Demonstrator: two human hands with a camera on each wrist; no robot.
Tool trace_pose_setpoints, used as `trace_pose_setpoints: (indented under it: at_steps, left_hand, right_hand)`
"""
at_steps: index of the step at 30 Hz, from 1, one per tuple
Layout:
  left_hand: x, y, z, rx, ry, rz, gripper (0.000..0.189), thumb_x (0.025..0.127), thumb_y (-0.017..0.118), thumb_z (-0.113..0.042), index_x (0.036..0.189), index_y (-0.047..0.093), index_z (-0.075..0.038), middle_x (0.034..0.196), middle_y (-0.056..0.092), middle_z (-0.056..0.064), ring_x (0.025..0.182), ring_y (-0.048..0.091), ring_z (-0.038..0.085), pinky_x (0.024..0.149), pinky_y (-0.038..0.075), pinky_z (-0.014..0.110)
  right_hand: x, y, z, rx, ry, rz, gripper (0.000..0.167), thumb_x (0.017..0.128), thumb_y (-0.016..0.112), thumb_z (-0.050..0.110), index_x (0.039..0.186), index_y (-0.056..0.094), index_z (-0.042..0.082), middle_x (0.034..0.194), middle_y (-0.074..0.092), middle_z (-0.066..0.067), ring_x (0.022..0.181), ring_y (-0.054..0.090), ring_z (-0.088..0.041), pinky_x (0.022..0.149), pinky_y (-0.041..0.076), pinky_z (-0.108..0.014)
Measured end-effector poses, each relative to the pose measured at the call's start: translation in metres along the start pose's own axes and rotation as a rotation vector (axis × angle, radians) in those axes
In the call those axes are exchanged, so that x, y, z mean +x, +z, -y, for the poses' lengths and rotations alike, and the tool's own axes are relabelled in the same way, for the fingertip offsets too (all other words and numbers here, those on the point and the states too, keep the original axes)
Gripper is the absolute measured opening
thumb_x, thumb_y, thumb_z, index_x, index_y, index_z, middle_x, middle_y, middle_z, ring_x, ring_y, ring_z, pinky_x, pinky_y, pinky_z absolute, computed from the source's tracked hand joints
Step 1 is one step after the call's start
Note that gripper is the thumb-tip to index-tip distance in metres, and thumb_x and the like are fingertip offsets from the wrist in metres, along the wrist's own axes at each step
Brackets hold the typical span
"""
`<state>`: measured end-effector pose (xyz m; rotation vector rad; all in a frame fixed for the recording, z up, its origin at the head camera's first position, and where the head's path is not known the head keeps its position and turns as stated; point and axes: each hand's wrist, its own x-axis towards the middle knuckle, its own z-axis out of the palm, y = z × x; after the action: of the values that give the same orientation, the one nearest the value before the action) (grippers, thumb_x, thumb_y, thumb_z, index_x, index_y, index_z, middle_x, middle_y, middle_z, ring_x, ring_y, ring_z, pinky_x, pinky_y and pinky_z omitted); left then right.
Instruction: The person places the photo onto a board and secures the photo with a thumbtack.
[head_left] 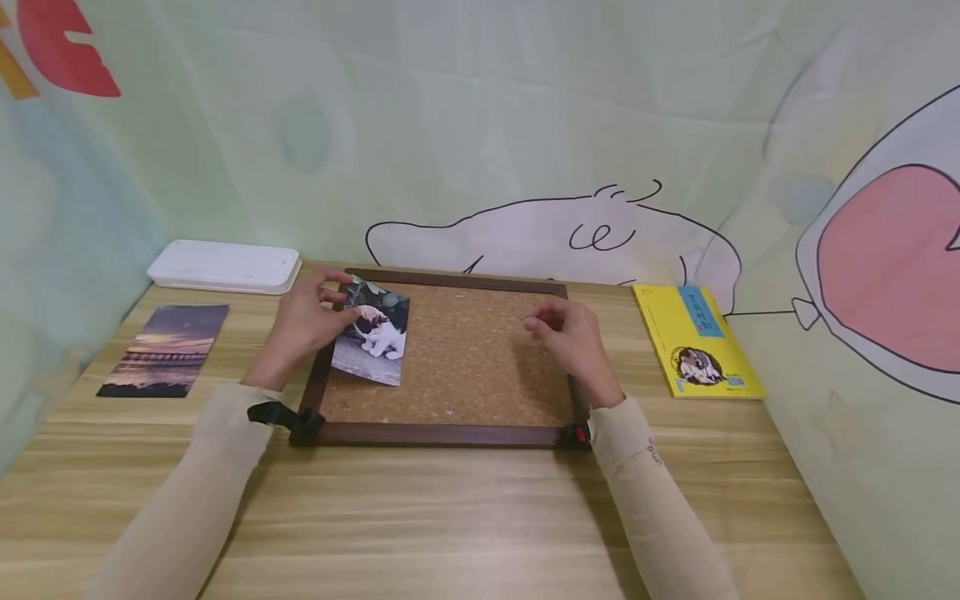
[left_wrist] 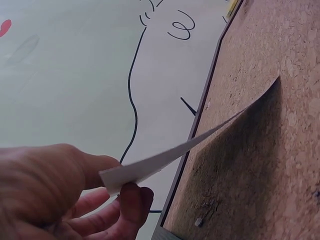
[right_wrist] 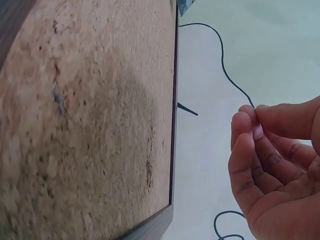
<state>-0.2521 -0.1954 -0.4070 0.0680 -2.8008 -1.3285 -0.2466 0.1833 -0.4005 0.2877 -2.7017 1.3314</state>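
Note:
My left hand pinches a photo of a cat by its upper left edge, thumb on the picture side. Over the left part of a cork board with a dark wooden frame, the photo tilts; in the left wrist view its far end curves down close to the cork. My right hand hovers above the right part of the board, thumb and fingertips pinched together. A tiny thin pin-like thing shows at those fingertips in the head view; most of it is hidden by the fingers.
A sunset photo lies on the table at the left, below a white case. To the right of the board lies a yellow book. A printed cloth backdrop rises behind the table.

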Motion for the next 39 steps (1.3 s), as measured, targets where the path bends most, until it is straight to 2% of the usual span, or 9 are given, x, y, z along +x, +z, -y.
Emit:
trace_pose_setpoints:
  at_steps: [7,14,22,33,39]
  left_hand:
    - [-0.002,0.005,-0.001,0.027,0.031,-0.016,0.055,0.095,0.076,-0.014,0.145,0.056,-0.002,0.130,0.071,0.034,0.119,0.069,0.047,0.092,0.055,0.051]
    - [0.002,0.011,0.003,0.059,0.018,-0.016,0.055,0.096,0.076,-0.015,0.145,0.056,-0.003,0.131,0.070,0.032,0.112,0.070,0.044,0.089,0.057,0.052]
    - [0.000,0.011,0.008,0.095,0.035,-0.010,0.054,0.094,0.076,-0.015,0.144,0.056,-0.002,0.124,0.072,0.032,0.097,0.073,0.039,0.078,0.057,0.041]
    - [-0.001,0.017,0.015,0.175,0.068,-0.019,0.058,0.093,0.075,-0.015,0.144,0.055,0.001,0.117,0.072,0.031,0.108,0.065,0.046,0.089,0.053,0.056]
    - [-0.004,0.022,0.012,0.180,0.062,-0.012,0.058,0.093,0.075,-0.014,0.145,0.055,0.000,0.118,0.071,0.030,0.110,0.063,0.046,0.092,0.051,0.058]
  right_hand:
    - [0.000,0.002,-0.001,0.019,0.011,0.019,0.009,0.100,0.072,0.009,0.105,0.076,0.002,0.099,0.079,-0.016,0.082,0.070,-0.020,0.072,0.053,-0.025]
    - [0.002,0.004,-0.002,0.022,-0.004,0.015,0.009,0.099,0.071,0.008,0.104,0.076,0.002,0.098,0.078,-0.017,0.081,0.069,-0.019,0.072,0.053,-0.025]
    - [0.003,0.008,-0.006,0.025,-0.018,0.014,0.006,0.099,0.071,0.006,0.101,0.075,0.002,0.096,0.078,-0.017,0.080,0.067,-0.020,0.073,0.053,-0.027]
    - [0.002,0.009,-0.006,0.013,-0.014,0.018,0.007,0.099,0.071,0.006,0.102,0.076,0.002,0.096,0.079,-0.017,0.081,0.068,-0.021,0.073,0.052,-0.026]
    - [0.001,0.009,-0.010,0.002,-0.011,0.005,0.008,0.099,0.072,0.008,0.103,0.076,0.003,0.096,0.079,-0.015,0.080,0.067,-0.019,0.071,0.051,-0.024]
